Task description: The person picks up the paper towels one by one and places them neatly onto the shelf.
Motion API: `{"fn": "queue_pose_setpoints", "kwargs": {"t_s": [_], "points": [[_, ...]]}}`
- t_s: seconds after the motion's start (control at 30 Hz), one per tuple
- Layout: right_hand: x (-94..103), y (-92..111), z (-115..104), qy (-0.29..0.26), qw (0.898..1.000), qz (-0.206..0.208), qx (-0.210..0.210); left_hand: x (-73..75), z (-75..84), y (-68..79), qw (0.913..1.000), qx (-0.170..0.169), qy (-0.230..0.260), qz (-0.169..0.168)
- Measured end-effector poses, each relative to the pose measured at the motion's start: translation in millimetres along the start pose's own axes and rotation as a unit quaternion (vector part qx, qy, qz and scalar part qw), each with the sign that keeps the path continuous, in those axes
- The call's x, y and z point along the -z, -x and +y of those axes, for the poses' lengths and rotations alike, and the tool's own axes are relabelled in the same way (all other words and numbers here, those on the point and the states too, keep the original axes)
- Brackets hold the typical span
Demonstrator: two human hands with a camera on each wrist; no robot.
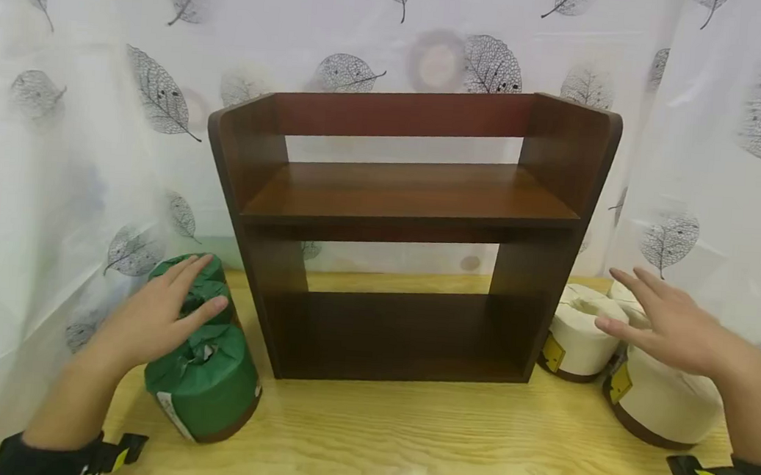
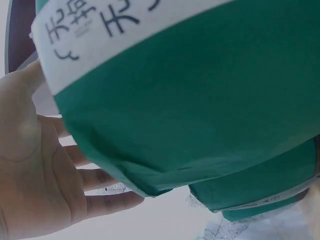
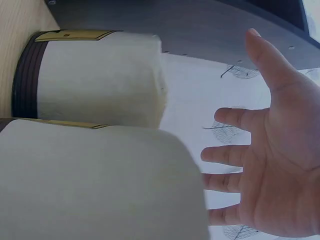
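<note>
My left hand (image 1: 159, 314) hovers over several green paper-wrapped rolls, fingers straight and thumb spread. The front green roll (image 1: 217, 395) has a brown base and a tucked top; another green roll (image 1: 217, 272) stands behind it. In the left wrist view, a green roll (image 2: 190, 110) with a printed white band fills most of the picture, beside the palm. On the right, my right hand (image 1: 675, 328) is spread above cream rolls with brown bases: a front cream roll (image 1: 667, 397) and another cream roll (image 1: 582, 336) nearer the shelf. Neither hand grips anything.
A dark brown two-tier wooden shelf (image 1: 410, 188) stands in the middle, between the two groups of rolls. It rests on a light wood-grain table (image 1: 393, 430). A white curtain (image 1: 93, 173) with leaf prints hangs behind and along both sides.
</note>
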State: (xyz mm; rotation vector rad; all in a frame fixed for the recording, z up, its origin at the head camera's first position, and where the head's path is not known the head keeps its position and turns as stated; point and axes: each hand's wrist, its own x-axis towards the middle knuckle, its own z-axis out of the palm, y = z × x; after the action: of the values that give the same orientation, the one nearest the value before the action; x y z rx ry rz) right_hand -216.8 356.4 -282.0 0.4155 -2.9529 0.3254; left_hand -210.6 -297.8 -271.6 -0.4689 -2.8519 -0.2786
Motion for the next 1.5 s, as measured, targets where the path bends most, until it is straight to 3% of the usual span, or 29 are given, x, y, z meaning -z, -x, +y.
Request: {"fn": "queue_pose_setpoints", "kwargs": {"t_s": [0.17,0.37,0.5,0.77,0.97,1.23,1.5], "points": [[0.1,11,-6,0.037,0.999,0.000,-0.002,-6.9,11.3,3.7,0.9997,-0.015,0.016,-0.003],[4.8,6,-17,0.039,0.999,0.009,-0.009,-15.5,24.8,3.0,0.9912,-0.045,0.123,0.020],[10.7,10,-17,0.055,0.998,-0.008,-0.031,-17.8,32.9,0.5,0.9864,-0.047,0.155,0.030],[10.8,17,-10,0.054,0.997,-0.040,-0.032,-42.3,30.8,-10.2,0.9885,-0.051,0.142,-0.007],[9.3,17,-12,0.041,0.996,-0.072,-0.042,-60.2,26.6,-12.5,0.9921,-0.046,0.116,-0.016],[13.5,13,-15,0.039,0.995,-0.067,-0.062,-58.9,28.6,-8.4,0.9960,-0.029,0.080,-0.028],[14.1,21,-13,0.041,0.990,-0.088,-0.101,-61.9,32.4,-18.3,0.9954,-0.081,0.051,0.008]]}}
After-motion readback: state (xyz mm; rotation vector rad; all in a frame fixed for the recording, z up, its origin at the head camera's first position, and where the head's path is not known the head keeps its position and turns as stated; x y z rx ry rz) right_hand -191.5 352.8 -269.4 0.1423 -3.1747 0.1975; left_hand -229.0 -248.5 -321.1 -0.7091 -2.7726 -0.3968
